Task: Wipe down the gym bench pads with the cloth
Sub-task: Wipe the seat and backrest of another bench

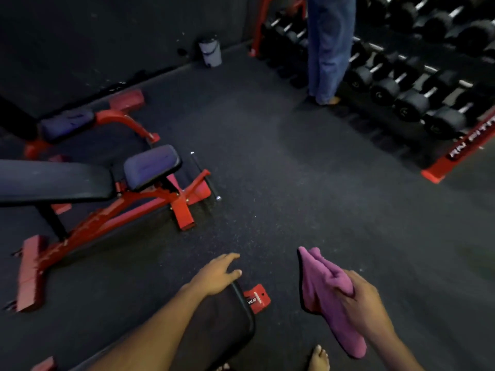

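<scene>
While your right hand (360,298) is gripping the bunched pink cloth (328,298) clear of any pad, your left hand (217,274) is resting open-fingered on the near bench pad (214,333), lying just left of the cloth, its long axis running toward you.

Dark speckled rubber floor (308,199) across the whole frame. Upper right: red-framed dumbbell rack (455,153) running diagonally, rows of black dumbbells (409,105) with silver handles on it. Top centre-right: legs in blue jeans (328,46) just beside the rack, feet on the floor. Top centre: grey-white bin (210,52) with dark rim against the dark wall (107,36). Far left, upper: second red-framed piece of equipment (80,124) with a dark pad, partly cut off. Bottom centre-right: bare foot (318,358), toes visible, partly cut off by the frame edge.
</scene>
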`<state>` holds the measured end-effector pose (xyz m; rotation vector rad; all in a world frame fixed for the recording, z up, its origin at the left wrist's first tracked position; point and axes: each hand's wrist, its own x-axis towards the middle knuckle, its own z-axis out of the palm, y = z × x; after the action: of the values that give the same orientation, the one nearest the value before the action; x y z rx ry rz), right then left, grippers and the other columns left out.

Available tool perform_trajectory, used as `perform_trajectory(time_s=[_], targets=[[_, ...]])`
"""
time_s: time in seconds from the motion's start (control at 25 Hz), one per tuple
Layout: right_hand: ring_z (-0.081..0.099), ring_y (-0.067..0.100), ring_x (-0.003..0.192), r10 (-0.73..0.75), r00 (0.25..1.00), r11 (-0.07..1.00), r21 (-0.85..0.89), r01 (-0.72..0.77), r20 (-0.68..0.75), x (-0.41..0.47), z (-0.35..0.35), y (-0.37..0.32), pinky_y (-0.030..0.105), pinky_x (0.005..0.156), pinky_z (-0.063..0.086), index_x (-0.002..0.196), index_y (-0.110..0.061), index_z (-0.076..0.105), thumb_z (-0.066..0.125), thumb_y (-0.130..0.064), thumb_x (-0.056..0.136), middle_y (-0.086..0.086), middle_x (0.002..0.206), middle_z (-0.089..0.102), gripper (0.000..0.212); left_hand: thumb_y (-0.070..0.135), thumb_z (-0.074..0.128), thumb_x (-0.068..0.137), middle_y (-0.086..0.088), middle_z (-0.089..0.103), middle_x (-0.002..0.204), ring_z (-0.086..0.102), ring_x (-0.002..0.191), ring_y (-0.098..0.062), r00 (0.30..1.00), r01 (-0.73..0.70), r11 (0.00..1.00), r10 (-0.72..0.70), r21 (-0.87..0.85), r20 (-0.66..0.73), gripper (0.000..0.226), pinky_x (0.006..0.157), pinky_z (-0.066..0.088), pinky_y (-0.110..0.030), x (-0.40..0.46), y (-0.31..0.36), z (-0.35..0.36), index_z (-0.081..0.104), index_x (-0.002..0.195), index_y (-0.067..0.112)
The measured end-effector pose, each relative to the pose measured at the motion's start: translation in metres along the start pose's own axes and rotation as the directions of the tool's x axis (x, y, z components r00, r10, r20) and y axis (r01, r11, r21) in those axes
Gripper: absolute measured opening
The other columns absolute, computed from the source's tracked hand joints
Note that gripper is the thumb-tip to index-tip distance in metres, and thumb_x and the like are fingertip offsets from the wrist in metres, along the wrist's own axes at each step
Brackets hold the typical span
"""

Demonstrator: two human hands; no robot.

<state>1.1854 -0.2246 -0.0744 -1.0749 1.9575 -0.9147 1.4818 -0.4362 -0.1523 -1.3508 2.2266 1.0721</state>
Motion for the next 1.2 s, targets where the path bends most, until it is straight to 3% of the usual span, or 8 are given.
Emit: perform_trajectory(time_s=[0.08,0.24,0.36,0.56,0.84,1.04,1.2], targets=[[0.064,-0.006,0.096,-0.043,0.995,0.999,-0.024,0.045,0.086,0.018,-0.02,-0.005,0.015,0.08,0.047,0.107,-0.062,0.068,0.069,-0.017,0.093,-0.024,0.098,0.071,0.047,0.044,0.058,0.104,-0.002,0.051,0.151,0.054,0.133,-0.016,0.999,0.048,0.997,-0.05,-0.056,-0.019,0.057,0.111,0.043,-0.032,-0.005,0.017,-0.007,0.042,0.155,0.027],[0.063,-0.003,0.109,-0.191,0.942,0.978,-0.024,0.206,0.275,0.076,-0.034,-0.032,0.03,0.094,0.049,0.128,-0.054,0.062,0.06,-0.019,0.099,-0.024,0.115,0.069,0.045,0.04,0.061,0.103,0.001,0.058,0.14,0.059,0.123,-0.014,0.976,0.139,0.971,-0.168,-0.197,-0.139,0.049,0.105,0.047,-0.03,-0.02,0.038,-0.019,0.051,0.149,0.026],[0.059,-0.006,0.115,-0.322,0.854,0.935,-0.007,0.355,0.408,0.122,-0.019,-0.065,0.028,0.098,0.046,0.133,-0.054,0.058,0.055,-0.017,0.101,-0.031,0.123,0.064,0.049,0.041,0.062,0.102,0.0,0.059,0.139,0.059,0.121,-0.013,0.931,0.207,0.939,-0.276,-0.277,-0.241,0.048,0.107,0.047,-0.033,-0.031,0.029,-0.035,0.053,0.146,0.026],[0.055,-0.011,0.12,-0.422,0.703,0.878,0.064,0.475,0.573,0.198,0.014,-0.12,0.021,0.102,0.043,0.134,-0.052,0.058,0.052,-0.021,0.103,-0.036,0.128,0.06,0.044,0.04,0.063,0.102,0.002,0.059,0.135,0.058,0.124,-0.014,0.814,0.29,0.845,-0.464,-0.449,-0.348,0.043,0.107,0.048,-0.033,-0.029,0.012,-0.06,0.056,0.142,0.025],[0.058,-0.007,0.113,-0.451,0.539,0.797,0.049,0.602,0.711,0.315,0.024,-0.185,0.018,0.096,0.044,0.139,-0.051,0.054,0.047,-0.042,0.103,-0.034,0.119,0.063,0.038,0.046,0.06,0.102,0.007,0.052,0.138,0.054,0.132,-0.014,0.75,0.329,0.763,-0.569,-0.557,-0.336,0.046,0.11,0.046,-0.036,0.037,0.016,-0.115,0.052,0.144,0.031],[0.056,-0.01,0.121,-0.392,0.599,0.865,0.058,0.498,0.699,0.408,0.042,-0.208,0.026,0.106,0.046,0.135,-0.048,0.058,0.051,-0.032,0.105,-0.032,0.128,0.062,0.035,0.047,0.056,0.104,0.014,0.041,0.145,0.05,0.135,-0.015,0.729,0.345,0.739,-0.599,-0.579,-0.33,0.049,0.108,0.045,-0.034,0.083,0.02,-0.173,0.045,0.15,0.033],[0.055,-0.009,0.123,-0.367,0.585,0.874,0.054,0.482,0.723,0.473,0.074,-0.226,0.03,0.108,0.046,0.135,-0.044,0.06,0.053,-0.033,0.104,-0.033,0.132,0.06,0.033,0.046,0.057,0.103,0.01,0.043,0.147,0.051,0.129,-0.011,0.698,0.362,0.698,-0.642,-0.618,-0.316,0.053,0.106,0.048,-0.035,0.122,0.008,-0.206,0.041,0.152,0.034]])
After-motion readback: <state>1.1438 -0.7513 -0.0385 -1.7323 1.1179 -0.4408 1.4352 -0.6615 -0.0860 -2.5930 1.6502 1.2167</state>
